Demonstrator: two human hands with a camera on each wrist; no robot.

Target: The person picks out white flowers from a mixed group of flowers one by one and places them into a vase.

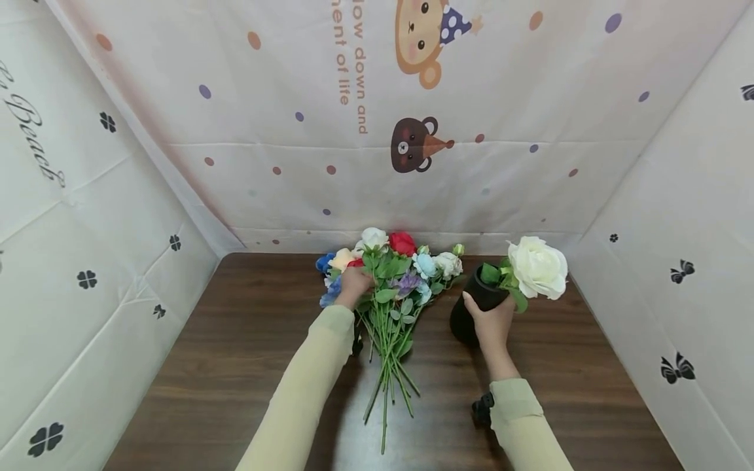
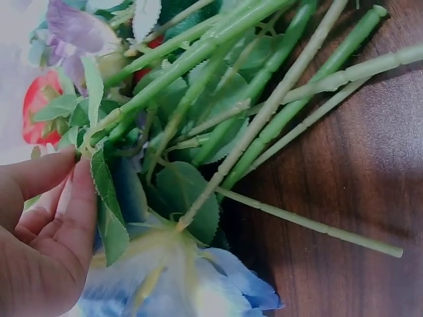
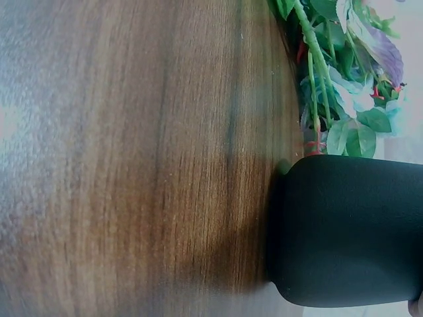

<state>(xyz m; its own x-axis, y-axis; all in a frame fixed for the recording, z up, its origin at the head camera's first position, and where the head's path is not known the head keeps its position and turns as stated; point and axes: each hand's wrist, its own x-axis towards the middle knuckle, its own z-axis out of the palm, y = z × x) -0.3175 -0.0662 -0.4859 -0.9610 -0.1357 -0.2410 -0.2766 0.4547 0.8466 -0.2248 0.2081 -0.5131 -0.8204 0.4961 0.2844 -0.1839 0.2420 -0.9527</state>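
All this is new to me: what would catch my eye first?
Probably the big creamy-white flower leaning from the black cylindrical vase at right, which the right hand grips. Then the multicoloured flower bunch midway along the brown wood-grain table, where the left hand pinches some greenery. Behind, a brown cartoon bear in an orange party hat is printed on the pale spotted backdrop.

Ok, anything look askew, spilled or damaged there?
Two things look askew: the white rose slants out of the black vase to the right, rather than standing upright, and the back cloth has its printed animals and lettering sideways. I see no spill or damage.
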